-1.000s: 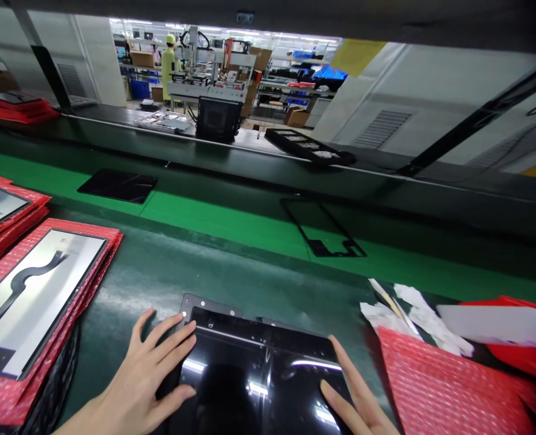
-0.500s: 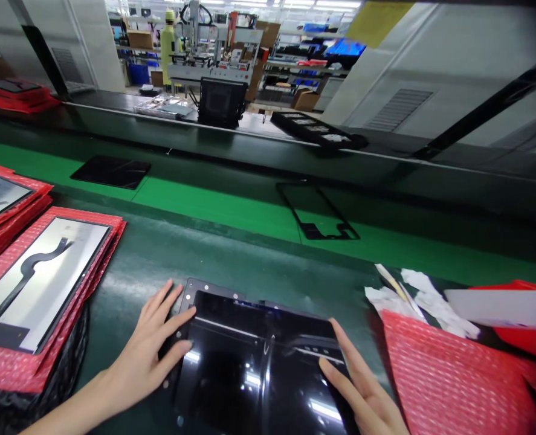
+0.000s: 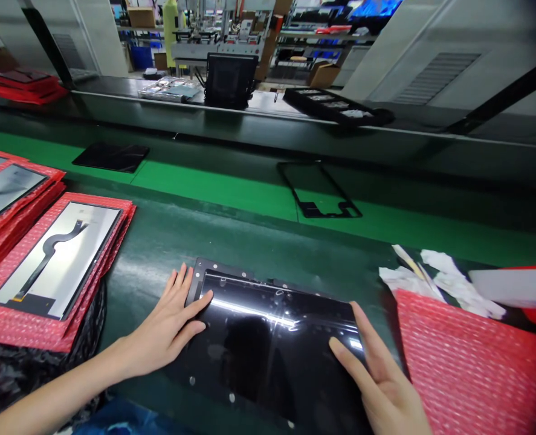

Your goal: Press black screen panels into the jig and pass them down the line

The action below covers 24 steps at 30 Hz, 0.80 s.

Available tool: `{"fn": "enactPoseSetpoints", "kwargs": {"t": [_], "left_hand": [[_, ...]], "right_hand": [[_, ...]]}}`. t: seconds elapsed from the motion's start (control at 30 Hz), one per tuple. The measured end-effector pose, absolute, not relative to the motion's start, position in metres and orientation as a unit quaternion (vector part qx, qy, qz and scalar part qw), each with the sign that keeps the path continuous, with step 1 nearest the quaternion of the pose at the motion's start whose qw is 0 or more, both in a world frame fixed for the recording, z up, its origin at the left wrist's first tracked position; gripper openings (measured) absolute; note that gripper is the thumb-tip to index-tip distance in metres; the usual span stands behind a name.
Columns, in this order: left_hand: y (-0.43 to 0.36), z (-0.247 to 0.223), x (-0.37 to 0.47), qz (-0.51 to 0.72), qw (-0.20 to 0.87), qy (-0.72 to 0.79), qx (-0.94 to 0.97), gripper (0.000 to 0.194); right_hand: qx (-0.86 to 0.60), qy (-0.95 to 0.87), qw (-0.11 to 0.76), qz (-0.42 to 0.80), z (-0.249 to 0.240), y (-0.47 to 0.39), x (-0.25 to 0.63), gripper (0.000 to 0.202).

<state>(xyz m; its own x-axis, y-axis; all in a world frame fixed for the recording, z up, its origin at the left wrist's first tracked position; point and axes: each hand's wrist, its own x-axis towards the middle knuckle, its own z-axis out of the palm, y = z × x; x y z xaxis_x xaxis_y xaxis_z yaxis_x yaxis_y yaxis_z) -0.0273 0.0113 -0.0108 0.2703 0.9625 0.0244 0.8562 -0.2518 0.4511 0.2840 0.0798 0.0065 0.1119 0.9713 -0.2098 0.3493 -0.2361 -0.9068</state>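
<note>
A glossy black screen panel (image 3: 258,338) lies over a black flat plate with pale round dots (image 3: 213,267) in front of me. The plate shows along the top and left edges. My left hand (image 3: 170,329) rests at the left side with fingers spread, thumb and index tip touching the panel's left edge. My right hand (image 3: 381,374) grips the panel's right edge, thumb on its top face and index finger along the corner. Its other fingers are hidden. Whether the panel touches the plate all over, I cannot tell.
Display panels on red bubble bags (image 3: 61,260) are stacked at left. Red bubble wrap (image 3: 467,362) and white scraps (image 3: 462,281) lie at right. Beyond, a black frame (image 3: 319,190) and a dark panel (image 3: 112,157) sit on the green strip. A raised ledge (image 3: 249,130) runs behind.
The view has tipped downward and shifted left, so the background sits higher. Reflections on the black panel have changed. Both hands keep their places at its edges.
</note>
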Motion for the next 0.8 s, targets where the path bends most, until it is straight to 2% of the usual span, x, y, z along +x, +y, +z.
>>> {"fn": "enactPoseSetpoints", "kwargs": {"t": [0.1,0.3,0.4,0.5,0.63,0.8], "left_hand": [[0.012,-0.007,-0.031,0.135,0.172,0.568,0.794,0.061],[0.016,0.003,-0.035,0.066,0.149,0.542,0.824,0.098],[0.016,-0.002,-0.033,0.047,0.087,0.548,0.831,0.106],[0.014,-0.015,-0.033,0.045,0.02,0.551,0.833,0.116],[0.014,-0.033,-0.041,0.058,-0.033,0.538,0.84,0.107],[0.023,-0.04,-0.046,0.095,-0.063,0.516,0.849,0.092]], "right_hand": [[-0.666,-0.467,0.362,0.456,0.012,0.079,0.28,0.082],[-0.643,-0.464,0.39,0.468,0.003,0.079,0.284,0.072],[-0.62,-0.567,0.387,0.378,-0.007,0.081,0.294,0.055],[-0.6,-0.69,0.33,0.235,-0.007,0.086,0.307,0.037],[-0.542,-0.798,0.236,0.12,0.003,0.099,0.324,0.023],[-0.509,-0.848,0.14,0.049,0.008,0.12,0.337,0.032]]}}
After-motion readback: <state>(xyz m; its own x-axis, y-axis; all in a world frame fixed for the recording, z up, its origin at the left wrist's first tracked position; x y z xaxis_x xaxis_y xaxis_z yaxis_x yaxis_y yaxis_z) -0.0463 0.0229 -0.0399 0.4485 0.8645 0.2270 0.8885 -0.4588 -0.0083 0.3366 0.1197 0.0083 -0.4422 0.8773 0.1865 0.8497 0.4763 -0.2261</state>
